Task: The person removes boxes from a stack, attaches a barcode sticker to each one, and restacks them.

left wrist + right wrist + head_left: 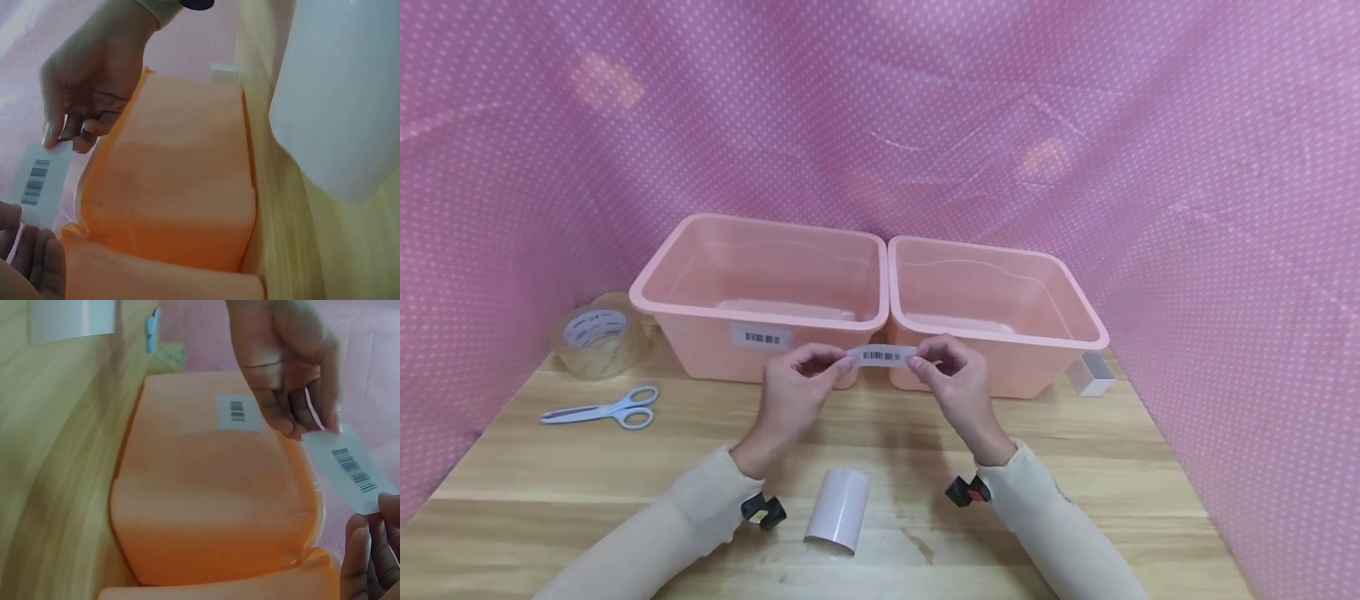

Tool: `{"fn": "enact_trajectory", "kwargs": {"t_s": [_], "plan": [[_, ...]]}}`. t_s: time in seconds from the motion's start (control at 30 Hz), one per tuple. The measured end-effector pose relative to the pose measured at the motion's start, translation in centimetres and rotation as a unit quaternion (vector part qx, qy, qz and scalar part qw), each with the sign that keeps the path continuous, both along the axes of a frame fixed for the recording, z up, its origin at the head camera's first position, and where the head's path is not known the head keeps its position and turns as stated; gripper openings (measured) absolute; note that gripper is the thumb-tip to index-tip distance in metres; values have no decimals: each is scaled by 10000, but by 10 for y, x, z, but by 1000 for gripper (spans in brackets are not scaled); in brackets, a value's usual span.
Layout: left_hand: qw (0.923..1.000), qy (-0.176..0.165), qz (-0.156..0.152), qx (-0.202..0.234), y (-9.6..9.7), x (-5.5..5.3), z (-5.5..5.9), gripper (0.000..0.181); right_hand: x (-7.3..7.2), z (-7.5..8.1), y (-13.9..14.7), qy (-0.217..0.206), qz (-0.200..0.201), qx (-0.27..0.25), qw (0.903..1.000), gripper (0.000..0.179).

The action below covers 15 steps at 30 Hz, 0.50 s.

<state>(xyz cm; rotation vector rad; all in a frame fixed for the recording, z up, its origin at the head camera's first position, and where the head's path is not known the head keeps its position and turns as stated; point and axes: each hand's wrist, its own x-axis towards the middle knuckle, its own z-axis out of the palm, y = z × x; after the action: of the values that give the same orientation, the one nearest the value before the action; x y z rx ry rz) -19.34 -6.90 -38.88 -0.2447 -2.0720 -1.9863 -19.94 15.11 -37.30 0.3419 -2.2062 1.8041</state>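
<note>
A white barcode label (pixel 882 357) is stretched between both hands, in front of the gap between two pink plastic bins. My left hand (pixel 795 395) pinches its left end between thumb and fingers. Its right end is pinched by my right hand (pixel 958 385). The left bin (pixel 700 350) has another barcode label (pixel 762 337) stuck on its front, below the rim. No label shows on the visible front of the right bin (pixel 1022 367). In the right wrist view the held label (pixel 351 469) slants between the two pinching hands, printed side showing.
Near me on the wooden table (pixel 1060 467) lies a glossy white roll (pixel 839 510), between the forearms. Blue scissors (pixel 617 410) and a roll of clear packing tape (pixel 597 340) are at the left. A small white box (pixel 1091 375) stands beside the right bin. Pink dotted cloth (pixel 850 108) surrounds the table.
</note>
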Motion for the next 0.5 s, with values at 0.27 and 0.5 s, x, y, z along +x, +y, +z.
{"fn": "enact_trajectory", "kwargs": {"t_s": [0.27,0.5], "plan": [[9989,-371,-300,-42,21,-4,-5,15,4,-13,23,-125,-122,156,9997,9],[9959,-599,-482,-470,40,-13,-3,14,3,-29,48,-133,-319,330,9989,9]]}}
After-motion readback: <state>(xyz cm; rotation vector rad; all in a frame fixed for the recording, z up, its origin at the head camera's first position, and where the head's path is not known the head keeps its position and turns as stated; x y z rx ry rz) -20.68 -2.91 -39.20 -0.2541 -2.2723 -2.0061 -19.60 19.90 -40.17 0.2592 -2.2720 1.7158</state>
